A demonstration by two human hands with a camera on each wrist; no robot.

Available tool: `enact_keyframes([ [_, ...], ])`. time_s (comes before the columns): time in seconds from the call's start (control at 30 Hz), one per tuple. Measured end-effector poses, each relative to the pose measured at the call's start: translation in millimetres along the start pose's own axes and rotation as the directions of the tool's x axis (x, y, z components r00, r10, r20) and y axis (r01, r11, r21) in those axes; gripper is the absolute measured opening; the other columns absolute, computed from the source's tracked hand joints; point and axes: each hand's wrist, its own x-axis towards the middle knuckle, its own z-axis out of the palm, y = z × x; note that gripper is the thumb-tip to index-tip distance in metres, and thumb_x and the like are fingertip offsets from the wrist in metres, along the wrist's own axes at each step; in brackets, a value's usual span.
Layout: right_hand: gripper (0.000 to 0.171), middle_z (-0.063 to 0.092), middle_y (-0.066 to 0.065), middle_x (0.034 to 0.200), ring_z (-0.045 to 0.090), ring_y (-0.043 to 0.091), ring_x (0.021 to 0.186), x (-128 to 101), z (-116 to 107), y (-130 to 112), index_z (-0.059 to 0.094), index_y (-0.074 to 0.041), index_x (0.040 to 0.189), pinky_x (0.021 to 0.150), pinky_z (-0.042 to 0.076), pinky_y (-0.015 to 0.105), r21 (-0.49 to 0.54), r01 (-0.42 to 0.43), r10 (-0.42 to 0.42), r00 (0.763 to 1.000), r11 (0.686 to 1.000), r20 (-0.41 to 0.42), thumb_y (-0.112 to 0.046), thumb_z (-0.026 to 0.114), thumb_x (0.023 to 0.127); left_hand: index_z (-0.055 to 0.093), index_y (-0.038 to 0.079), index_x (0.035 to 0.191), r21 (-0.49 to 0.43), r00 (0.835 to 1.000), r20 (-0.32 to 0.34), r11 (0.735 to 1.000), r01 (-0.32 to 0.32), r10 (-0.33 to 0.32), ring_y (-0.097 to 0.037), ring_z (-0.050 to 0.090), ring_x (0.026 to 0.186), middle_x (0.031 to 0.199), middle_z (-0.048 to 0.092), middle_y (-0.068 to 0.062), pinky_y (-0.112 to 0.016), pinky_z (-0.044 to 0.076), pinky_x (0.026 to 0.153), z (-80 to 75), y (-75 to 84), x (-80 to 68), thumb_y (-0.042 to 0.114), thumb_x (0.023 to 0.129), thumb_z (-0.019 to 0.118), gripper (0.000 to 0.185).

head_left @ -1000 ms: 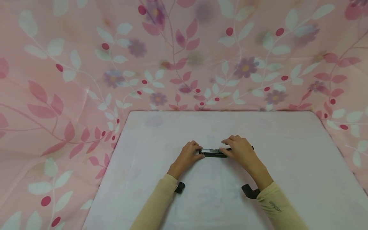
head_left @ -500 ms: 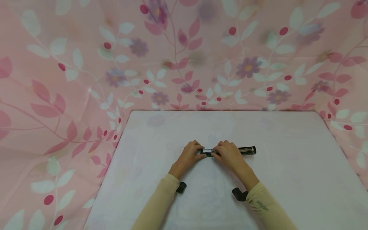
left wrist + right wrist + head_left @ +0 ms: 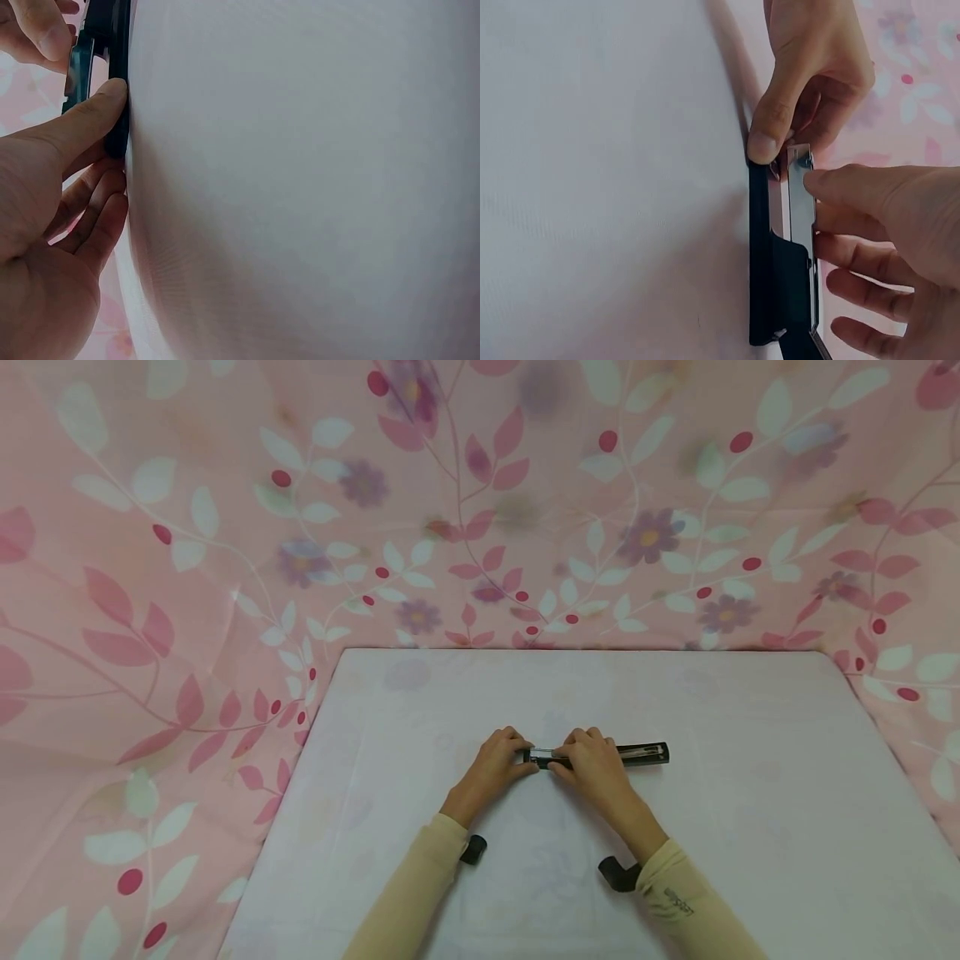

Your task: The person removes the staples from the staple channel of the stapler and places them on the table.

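Looking head-on, both hands pinch a black stapler (image 3: pixel 600 754) at table (image 3: pixel 750 827) centre, left hand (image 3: pixel 491 768) at nine o'clock, right hand (image 3: pixel 596 768) over its middle. Left wrist: thumb steadies its end. Right wrist: fingers press the metal strip (image 3: pixel 801 202); it looks partly seated, unfinished.

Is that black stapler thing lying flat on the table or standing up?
Lying flat. The black stapler stretches sideways along the white table, with the left hand at its end and the right hand gripping its middle.
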Motion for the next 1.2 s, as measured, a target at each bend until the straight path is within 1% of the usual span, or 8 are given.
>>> enact_keyframes([
  [0.13,0.022,0.066,0.005,0.094,0.056,0.029,0.093,-0.8,2.4,-3.7,0.08,-0.011,0.096,0.079,0.045,0.048,0.011,-0.039,0.039,0.999,0.999,-0.021,-0.029,0.08,0.082,0.074,0.009,0.113,-0.006,1.0,0.01,1.0,0.011,-0.011,-0.016,0.056,0.092,0.103,0.065,-0.003,-0.027,0.046,0.079,-0.3,0.8,-0.2,0.029,0.082,0.079,0.038],
  [0.37,0.021,0.067,0.006,0.095,0.056,0.032,0.098,-1.1,6.1,-7.0,0.08,-0.011,0.093,0.083,0.042,0.052,0.097,-0.097,0.101,0.994,0.991,-0.043,-0.026,0.082,0.08,0.074,0.009,0.113,0.001,1.0,0.023,1.0,0.017,-0.017,-0.016,0.056,0.094,0.104,0.065,-0.003,-0.027,0.047,0.08,-1.0,1.0,0.2,0.029,0.082,0.079,0.037],
  [0.67,0.024,0.068,0.007,0.098,0.058,0.033,0.099,-0.6,8.9,-9.0,0.08,-0.014,0.094,0.086,0.041,0.055,0.106,-0.156,0.163,0.985,0.982,-0.058,-0.03,0.084,0.077,0.074,0.008,0.111,0.001,1.0,0.003,1.0,-0.002,0.002,-0.016,0.056,0.092,0.102,0.065,-0.003,-0.026,0.046,0.078,-0.4,0.2,0.3,0.028,0.081,0.08,0.037],
  [0.8,0.021,0.069,0.006,0.096,0.06,0.032,0.094,1.3,8.2,-11.9,0.08,-0.015,0.09,0.084,0.045,0.051,0.093,-0.17,0.178,0.98,0.981,-0.089,-0.031,0.084,0.077,0.075,0.009,0.111,0.012,1.0,0.001,1.0,-0.006,0.006,-0.016,0.056,0.091,0.102,0.065,-0.003,-0.026,0.045,0.077,-0.3,0.2,0.3,0.029,0.081,0.08,0.036],
  [0.9,0.018,0.069,0.007,0.093,0.06,0.03,0.088,3.8,6.5,-14.1,0.08,-0.014,0.086,0.079,0.048,0.045,0.086,-0.155,0.164,0.979,0.984,-0.118,-0.028,0.085,0.076,0.075,0.009,0.11,0.012,1.0,0.003,1.0,-0.008,0.008,-0.017,0.057,0.091,0.102,0.065,-0.003,-0.026,0.046,0.077,-0.4,0.6,0.2,0.029,0.082,0.08,0.035],
  [1.03,0.016,0.068,0.007,0.09,0.061,0.027,0.083,7.4,4.0,-15.3,0.078,-0.012,0.082,0.072,0.05,0.039,0.072,-0.13,0.138,0.982,0.989,-0.128,-0.024,0.086,0.074,0.075,0.008,0.109,-0.002,1.0,0.002,1.0,-0.013,0.013,-0.017,0.057,0.092,0.102,0.065,-0.004,-0.026,0.046,0.077,-0.3,0.8,-0.4,0.029,0.082,0.08,0.035],
  [1.13,0.02,0.068,0.006,0.088,0.063,0.024,0.079,10.8,2.5,-14.6,0.075,-0.011,0.086,0.067,0.052,0.038,0.062,-0.111,0.117,0.987,0.992,-0.106,-0.023,0.086,0.074,0.075,0.009,0.109,-0.004,1.0,-0.001,1.0,-0.016,0.016,-0.017,0.057,0.091,0.102,0.065,-0.004,-0.026,0.046,0.077,-0.6,1.0,-0.7,0.028,0.082,0.08,0.034],
  [1.2,0.023,0.068,0.005,0.09,0.065,0.024,0.08,13.5,0.9,-14.5,0.074,-0.01,0.092,0.067,0.053,0.038,0.051,-0.084,0.088,0.993,0.995,-0.082,-0.021,0.085,0.075,0.075,0.009,0.109,0.001,1.0,-0.003,1.0,-0.018,0.018,-0.017,0.057,0.091,0.101,0.065,-0.003,-0.026,0.046,0.077,-1.1,0.9,-0.8,0.028,0.082,0.08,0.034],
])
